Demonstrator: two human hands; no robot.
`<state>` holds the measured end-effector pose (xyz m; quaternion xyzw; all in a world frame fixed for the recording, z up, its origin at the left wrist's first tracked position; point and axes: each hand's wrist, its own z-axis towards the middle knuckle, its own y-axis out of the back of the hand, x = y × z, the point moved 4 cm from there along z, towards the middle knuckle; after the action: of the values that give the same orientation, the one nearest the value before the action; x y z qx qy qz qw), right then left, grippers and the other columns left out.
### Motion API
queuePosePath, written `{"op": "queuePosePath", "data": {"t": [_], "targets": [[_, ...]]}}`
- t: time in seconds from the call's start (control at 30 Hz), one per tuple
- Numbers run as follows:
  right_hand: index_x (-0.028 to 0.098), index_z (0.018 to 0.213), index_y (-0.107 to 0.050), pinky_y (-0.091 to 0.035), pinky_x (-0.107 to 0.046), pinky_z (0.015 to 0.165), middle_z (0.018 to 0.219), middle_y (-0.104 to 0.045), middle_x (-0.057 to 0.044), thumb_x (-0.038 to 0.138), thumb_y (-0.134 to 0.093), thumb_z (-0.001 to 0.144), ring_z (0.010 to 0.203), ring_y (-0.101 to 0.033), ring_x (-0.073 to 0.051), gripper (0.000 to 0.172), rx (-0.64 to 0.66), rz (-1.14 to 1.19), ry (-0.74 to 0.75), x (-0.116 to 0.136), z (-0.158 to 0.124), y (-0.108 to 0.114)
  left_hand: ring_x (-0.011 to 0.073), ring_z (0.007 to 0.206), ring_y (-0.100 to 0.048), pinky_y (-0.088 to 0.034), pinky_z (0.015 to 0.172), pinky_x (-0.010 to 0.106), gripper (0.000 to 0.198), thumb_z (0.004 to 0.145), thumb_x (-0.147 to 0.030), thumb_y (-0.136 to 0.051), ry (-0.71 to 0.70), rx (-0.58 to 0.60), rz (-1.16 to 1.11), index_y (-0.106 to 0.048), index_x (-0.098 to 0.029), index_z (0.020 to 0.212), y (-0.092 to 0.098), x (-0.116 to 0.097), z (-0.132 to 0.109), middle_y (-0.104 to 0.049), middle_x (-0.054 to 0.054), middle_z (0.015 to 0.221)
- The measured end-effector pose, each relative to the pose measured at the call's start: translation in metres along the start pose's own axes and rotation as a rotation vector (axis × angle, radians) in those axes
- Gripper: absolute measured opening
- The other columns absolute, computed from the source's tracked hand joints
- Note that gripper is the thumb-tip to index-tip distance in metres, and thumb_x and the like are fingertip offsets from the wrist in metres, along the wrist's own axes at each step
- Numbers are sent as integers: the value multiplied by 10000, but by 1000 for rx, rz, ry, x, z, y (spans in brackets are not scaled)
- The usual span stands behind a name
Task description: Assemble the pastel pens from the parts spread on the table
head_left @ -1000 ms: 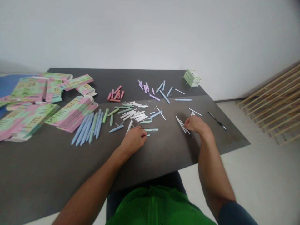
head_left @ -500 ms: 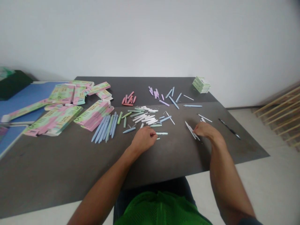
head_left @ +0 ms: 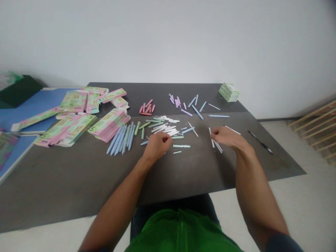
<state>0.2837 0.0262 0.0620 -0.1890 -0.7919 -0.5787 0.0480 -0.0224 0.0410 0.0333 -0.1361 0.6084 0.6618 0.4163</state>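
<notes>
My left hand point(head_left: 156, 146) is curled with fingertips and thumb together, just in front of a heap of white pen parts point(head_left: 170, 130). Whatever may be between those fingers is too small to make out. A pale green pen barrel point(head_left: 181, 146) and a short green piece point(head_left: 177, 152) lie to its right. Over on the right side, my right hand point(head_left: 226, 136) pinches a thin white pen refill point(head_left: 211, 134) at its fingertips. More white refills point(head_left: 218, 147) lie beneath that hand on the dark table point(head_left: 189, 178).
Blue and green pens point(head_left: 119, 140) lie in a row on the left, beside flattened printed cartons point(head_left: 107, 124). Red pieces point(head_left: 147, 108), purple pieces point(head_left: 176, 100) and blue barrels point(head_left: 196, 111) lie farther back. A small box stack point(head_left: 229, 92) stands far right; a black pen point(head_left: 260, 142) lies nearer.
My left hand has drawn slightly away from the pale green barrel, which now lies fully exposed. My right hand has shifted a little left over the refills, and one now stands apart at its fingertips.
</notes>
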Motion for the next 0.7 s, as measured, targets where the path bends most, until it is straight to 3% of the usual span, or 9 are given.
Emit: {"op": "queuePosePath", "data": {"t": [0.2, 0.4, 0.47, 0.57, 0.63, 0.7], "targets": [[192, 640, -569, -292, -223, 452, 549, -530, 16, 263, -658, 727, 494, -434, -96, 143, 143, 708, 130, 69, 17, -40, 158, 677, -642, -445, 684, 263, 209, 838, -300, -593, 121, 21, -143, -754, -178, 783, -2, 13, 4, -741, 13, 745], [194, 642, -530, -290, -192, 421, 524, -498, 50, 204, -682, 687, 464, -421, -69, 159, 55, 1150, 151, 110, 33, -74, 169, 717, -671, -470, 675, 259, 266, 797, -408, -704, 151, 46, -389, -706, -175, 925, -11, 12, 2, -757, 26, 809], [196, 656, -532, -325, -193, 426, 530, -519, 48, 228, -681, 696, 466, -453, -76, 158, 15, 1248, 140, 120, 35, -83, 160, 684, -660, -466, 653, 252, 323, 765, -402, -742, 156, 64, -465, -652, -178, 979, -17, 10, -1, -750, 14, 784], [189, 672, -550, -385, -200, 462, 582, -574, 26, 288, -710, 704, 495, -498, -83, 191, 64, 1316, 143, 129, 39, -93, 138, 665, -638, -452, 654, 238, 229, 795, -331, -695, 156, 10, -463, -614, -185, 951, -19, 11, -2, -726, -8, 753], [180, 701, -584, -409, -210, 489, 638, -614, 2, 328, -716, 719, 530, -524, -94, 200, 97, 1285, 159, 126, 46, -92, 116, 632, -600, -427, 637, 225, 152, 810, -276, -643, 161, -55, -411, -627, -184, 930, -16, 13, -1, -686, -31, 706], [171, 756, -628, -423, -227, 520, 708, -655, -24, 355, -683, 767, 573, -547, -112, 192, 13, 1168, 194, 112, 57, -81, 96, 571, -531, -384, 589, 212, 175, 801, -231, -606, 171, -91, -382, -666, -181, 958, -12, 15, 0, -620, -56, 637]]}}
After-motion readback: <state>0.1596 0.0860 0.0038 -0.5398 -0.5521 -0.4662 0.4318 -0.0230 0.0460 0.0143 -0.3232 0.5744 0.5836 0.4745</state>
